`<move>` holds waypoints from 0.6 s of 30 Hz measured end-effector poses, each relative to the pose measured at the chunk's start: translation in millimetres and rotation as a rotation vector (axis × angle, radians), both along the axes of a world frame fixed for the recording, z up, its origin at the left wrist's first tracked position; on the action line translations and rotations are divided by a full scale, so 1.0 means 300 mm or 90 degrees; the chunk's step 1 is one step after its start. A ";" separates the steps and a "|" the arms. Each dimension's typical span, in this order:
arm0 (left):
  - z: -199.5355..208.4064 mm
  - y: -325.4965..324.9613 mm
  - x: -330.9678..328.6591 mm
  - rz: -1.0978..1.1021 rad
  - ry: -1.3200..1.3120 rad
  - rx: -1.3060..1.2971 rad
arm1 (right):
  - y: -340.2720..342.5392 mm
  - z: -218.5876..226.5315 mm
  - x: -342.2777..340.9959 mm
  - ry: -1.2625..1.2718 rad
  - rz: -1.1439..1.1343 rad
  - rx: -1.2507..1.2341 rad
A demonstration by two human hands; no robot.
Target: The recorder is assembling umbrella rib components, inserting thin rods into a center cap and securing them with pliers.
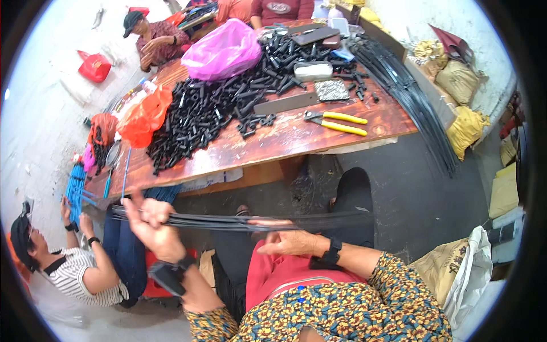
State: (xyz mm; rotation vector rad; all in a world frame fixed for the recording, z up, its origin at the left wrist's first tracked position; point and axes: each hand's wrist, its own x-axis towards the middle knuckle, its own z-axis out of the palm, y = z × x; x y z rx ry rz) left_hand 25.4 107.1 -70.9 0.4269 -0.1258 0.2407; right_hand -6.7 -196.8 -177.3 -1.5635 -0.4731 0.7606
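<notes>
A bundle of long, thin black rods (208, 222) stretches sideways across my lap, its right end smeared by motion. Near its left end, my left hand (156, 228) is closed around it, with one finger sticking up. My right hand (288, 242) grips the bundle around its middle, fingers passing behind the rods. Beyond them stands a reddish wooden table (228, 157) bearing a big heap of short black tubular parts (211, 108). Cutting pliers (342, 122) with yellow handles lie near the table's front edge, beside a flat grey metal bar (288, 103).
A pink plastic bag (223, 50) and an orange bag (145, 117) rest on the table. More long black rods (413, 94) hang over its right end. One person (85, 268) at left handles blue rods (75, 188); others sit at the far side. Sacks (456, 268) stand at right.
</notes>
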 end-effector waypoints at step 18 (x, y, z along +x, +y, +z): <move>-0.041 -0.516 -0.063 -0.179 0.097 0.721 | -0.216 0.289 0.126 -0.055 -0.005 -0.187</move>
